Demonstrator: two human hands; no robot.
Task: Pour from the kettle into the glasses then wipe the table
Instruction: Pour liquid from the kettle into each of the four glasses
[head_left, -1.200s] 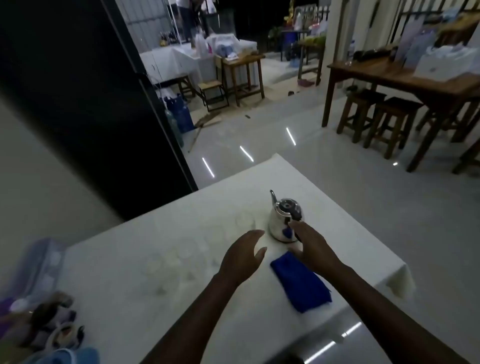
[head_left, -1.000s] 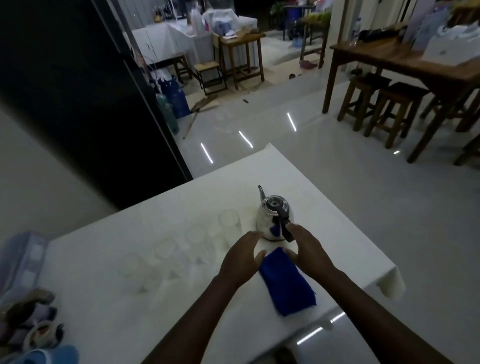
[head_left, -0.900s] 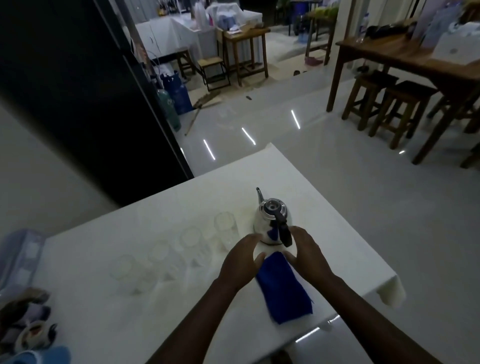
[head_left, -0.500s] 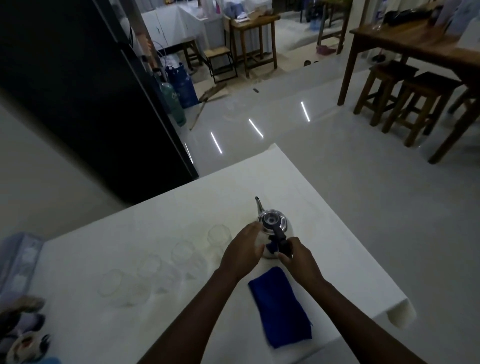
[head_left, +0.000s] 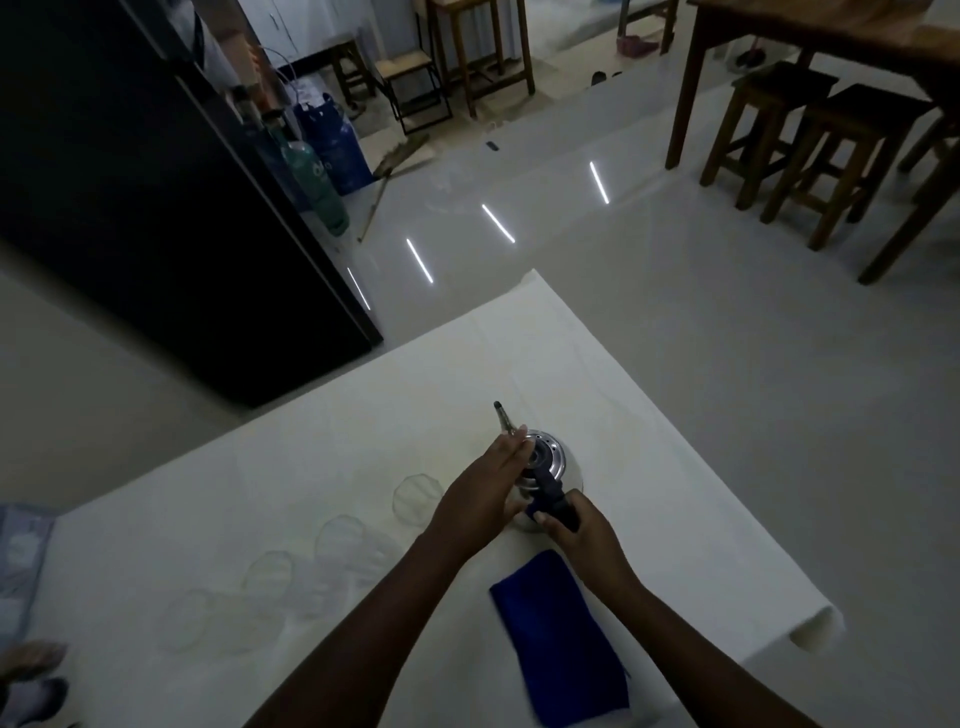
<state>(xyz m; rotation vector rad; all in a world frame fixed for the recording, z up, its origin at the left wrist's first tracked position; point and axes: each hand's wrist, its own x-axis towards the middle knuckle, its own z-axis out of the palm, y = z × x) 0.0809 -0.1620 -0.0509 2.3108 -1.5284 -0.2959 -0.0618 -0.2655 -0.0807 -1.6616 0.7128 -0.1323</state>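
Head view: the right hand gripped the kettle handle, the left hand lay flat against its side; it stood on the table. Glasses looked empty; cloth untouched.

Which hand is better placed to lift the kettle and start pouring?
Right. The right hand is closed around the kettle's dark handle, while the left hand only rests flat against its side, nearer the glasses.
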